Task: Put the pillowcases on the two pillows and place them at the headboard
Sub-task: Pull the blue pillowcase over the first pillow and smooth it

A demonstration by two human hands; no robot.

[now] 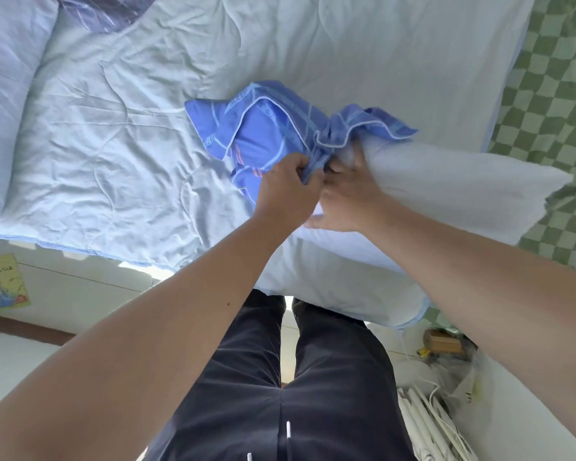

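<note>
pillowcase (273,128): 1, left hand (288,191) fingers pinch it | pillow (446,184): 1, right hand (350,201) grips it

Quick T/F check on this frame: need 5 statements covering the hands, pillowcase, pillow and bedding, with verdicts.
1. The left hand grips the blue pillowcase. True.
2. The white pillow is fully inside the pillowcase. False: only its corner is at the pillowcase's opening; most of the pillow is bare.
3. The right hand is on the pillow's end, next to the left hand. True.
4. The pillowcase is plain white. False: it is blue with lighter stripes and an orange mark.
5. A green checkered sheet shows at the right of the pale quilt. True.
</note>
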